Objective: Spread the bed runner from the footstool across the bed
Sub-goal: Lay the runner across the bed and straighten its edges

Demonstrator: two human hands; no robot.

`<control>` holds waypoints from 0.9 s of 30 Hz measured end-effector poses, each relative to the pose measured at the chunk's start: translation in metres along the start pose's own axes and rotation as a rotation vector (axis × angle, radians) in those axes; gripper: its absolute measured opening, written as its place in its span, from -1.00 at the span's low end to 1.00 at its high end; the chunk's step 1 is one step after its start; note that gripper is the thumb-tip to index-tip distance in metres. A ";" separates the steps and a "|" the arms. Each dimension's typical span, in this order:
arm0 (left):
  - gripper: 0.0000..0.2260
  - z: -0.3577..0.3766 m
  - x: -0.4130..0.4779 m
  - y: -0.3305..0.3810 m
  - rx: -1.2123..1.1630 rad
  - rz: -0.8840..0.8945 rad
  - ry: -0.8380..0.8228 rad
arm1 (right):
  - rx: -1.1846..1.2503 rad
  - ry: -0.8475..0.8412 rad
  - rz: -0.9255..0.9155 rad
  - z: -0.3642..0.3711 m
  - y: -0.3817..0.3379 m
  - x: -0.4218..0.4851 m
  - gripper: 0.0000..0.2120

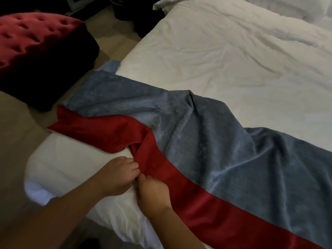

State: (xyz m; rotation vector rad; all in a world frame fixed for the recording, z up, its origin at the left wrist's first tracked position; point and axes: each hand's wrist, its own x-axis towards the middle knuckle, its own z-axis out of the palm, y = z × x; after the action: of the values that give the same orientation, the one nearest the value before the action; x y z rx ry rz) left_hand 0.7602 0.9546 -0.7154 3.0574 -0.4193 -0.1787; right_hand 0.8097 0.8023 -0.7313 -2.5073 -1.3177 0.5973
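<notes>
The footstool [36,47] stands on the floor [16,141] just off the bed's [215,56] near-left corner, and nothing lies on it. The runner [206,141] is already off it and on the bed, lying slantwise across the foot end.

At the bed's left edge the runner's end spills a little over the side, near the footstool. Here the cloth is not flat. The red band [188,178] along the near side is twisted over on itself, and the blue part beside it is bunched into folds.

Just inside that corner, both hands work at the twist. The left hand [117,174] has its fingers curled onto the red band's near edge. The right hand [152,193], touching or nearly touching it, pinches the same edge between thumb and fingers. Both grips look closed on the cloth, though the fingertips are partly hidden by it.

Toward the bed's right side the runner lies wider and smoother, with soft wrinkles, and runs out of view, so its far end cannot be judged.

By my reading, the carry and the rough laying-out are done. What remains is undoing the twist, pulling the left end flat, and squaring the runner to the bed's foot.
</notes>
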 end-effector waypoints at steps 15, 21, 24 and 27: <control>-0.71 -0.003 -0.013 -0.082 0.073 -0.126 0.140 | -0.100 0.243 0.126 0.000 -0.045 0.022 -0.67; -0.74 -0.008 -0.022 -0.122 0.162 -0.019 0.005 | -0.181 0.219 0.443 0.005 -0.070 0.046 -0.65; -0.88 -0.006 -0.040 -0.137 0.135 0.079 0.066 | -0.115 0.203 0.610 0.009 -0.077 0.045 -0.73; -0.84 0.000 -0.071 -0.150 0.120 0.151 0.058 | -0.085 0.183 0.595 0.014 -0.084 0.033 -0.70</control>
State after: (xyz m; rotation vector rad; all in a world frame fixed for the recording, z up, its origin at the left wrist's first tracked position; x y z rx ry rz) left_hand 0.7320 1.1177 -0.7181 3.1203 -0.6782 -0.0597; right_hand 0.7583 0.8770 -0.7184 -2.9422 -0.5313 0.4062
